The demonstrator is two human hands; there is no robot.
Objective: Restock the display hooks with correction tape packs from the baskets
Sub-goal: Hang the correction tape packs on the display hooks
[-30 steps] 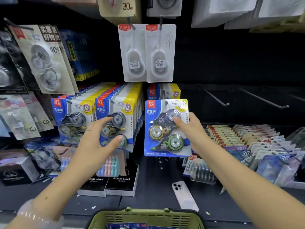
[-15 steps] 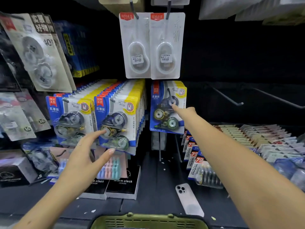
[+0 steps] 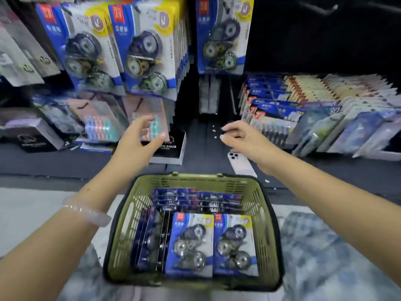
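In the head view, both hands hang empty above the shelf ledge in the middle of the frame, and neither touches a pack. The left hand point(image 3: 138, 142) sits just left of centre with its fingers spread and loosely curled, in front of a black box point(image 3: 171, 148) that stands on the ledge. The right hand point(image 3: 240, 137) sits just right of centre, fingers bent downward and apart, gripping nothing, with a white phone point(image 3: 240, 164) lying on the ledge directly beneath it. Below both hands, at lower centre, an olive green basket point(image 3: 267, 213) holds the correction tape packs point(image 3: 211, 244): two lie face up side by side at the near end, others stand on edge along the left wall, and more are stacked at the far end. The basket's far rim lies just under the wrists, so the packs are well below and nearer the camera than either hand. At the top of the frame, full rows of hanging packs point(image 3: 143, 51) fill the upper left, and a single hanging pack point(image 3: 223, 35) fronts the hook at upper centre. Flat packets point(image 3: 325, 109) fan across the ledge on the right.
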